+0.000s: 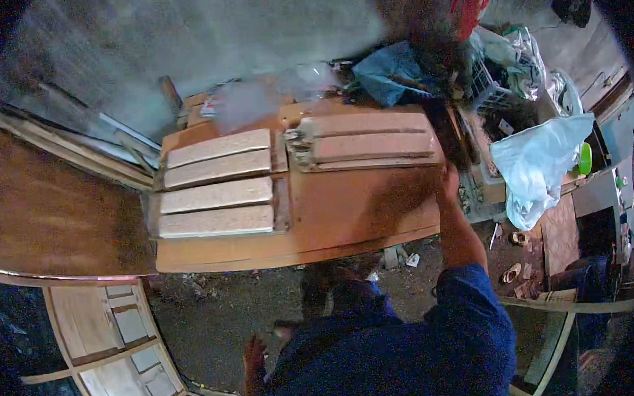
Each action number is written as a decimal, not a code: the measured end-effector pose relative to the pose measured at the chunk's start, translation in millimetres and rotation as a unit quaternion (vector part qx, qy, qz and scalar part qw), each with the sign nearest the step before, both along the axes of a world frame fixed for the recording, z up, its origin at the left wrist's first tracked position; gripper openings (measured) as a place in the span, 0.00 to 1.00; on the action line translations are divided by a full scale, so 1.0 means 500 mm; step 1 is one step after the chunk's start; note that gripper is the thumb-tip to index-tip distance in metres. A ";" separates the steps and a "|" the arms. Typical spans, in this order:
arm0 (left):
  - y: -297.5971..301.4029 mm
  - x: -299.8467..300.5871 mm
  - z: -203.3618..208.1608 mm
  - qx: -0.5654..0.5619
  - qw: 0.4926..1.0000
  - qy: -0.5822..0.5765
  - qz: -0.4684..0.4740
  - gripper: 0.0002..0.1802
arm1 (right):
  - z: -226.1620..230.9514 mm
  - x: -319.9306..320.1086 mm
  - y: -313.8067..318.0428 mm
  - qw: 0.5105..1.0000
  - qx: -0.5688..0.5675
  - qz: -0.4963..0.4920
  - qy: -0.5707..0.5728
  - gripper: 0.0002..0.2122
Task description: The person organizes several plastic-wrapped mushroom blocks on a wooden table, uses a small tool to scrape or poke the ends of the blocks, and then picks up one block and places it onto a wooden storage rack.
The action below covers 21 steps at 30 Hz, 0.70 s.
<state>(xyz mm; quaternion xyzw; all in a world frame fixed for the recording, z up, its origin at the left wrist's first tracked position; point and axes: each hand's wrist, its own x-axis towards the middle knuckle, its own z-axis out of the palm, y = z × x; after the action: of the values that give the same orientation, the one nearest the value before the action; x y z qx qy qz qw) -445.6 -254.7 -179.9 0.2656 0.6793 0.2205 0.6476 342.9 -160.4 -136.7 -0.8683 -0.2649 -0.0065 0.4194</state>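
My right arm reaches forward over the right end of an orange-brown tabletop (362,217). My right hand (448,181) is at that edge, close to the corner of a dusty panel with long raised strips (372,146); its fingers are too unclear to read. Low beside my body, away from the tabletop, hangs my left hand (254,353). Its fingers look curled, but I cannot tell whether anything is in them. Two similar panels with pale, rough strips lie on the left half, one behind the other: a far panel (219,162) and a near panel (216,210).
A brown board (56,207) stands at the left, above a wooden framed panel (118,323). Blue plastic (389,74) lies behind the tabletop. To the right are a white bag (536,163), a crate (490,86) and a green cup (585,158). Debris litters the floor (208,313).
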 end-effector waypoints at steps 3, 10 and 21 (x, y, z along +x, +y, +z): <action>0.010 0.095 0.023 0.060 0.996 0.005 -0.070 0.27 | -0.050 0.190 0.015 0.981 -0.136 0.040 -0.132 0.18; -0.043 0.081 -0.023 0.030 0.992 0.093 -0.075 0.31 | -0.042 0.159 0.121 0.979 -0.006 0.028 0.202 0.30; 0.015 0.192 0.028 0.015 0.992 0.096 -0.083 0.28 | -0.088 0.170 0.058 0.988 -0.119 0.094 0.037 0.30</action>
<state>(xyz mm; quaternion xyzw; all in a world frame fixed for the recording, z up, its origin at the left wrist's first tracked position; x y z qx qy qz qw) -349.3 -247.0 -165.8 0.3509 0.7104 0.1497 0.5915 428.0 -131.6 -180.6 -0.8831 -0.3280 0.0967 0.3213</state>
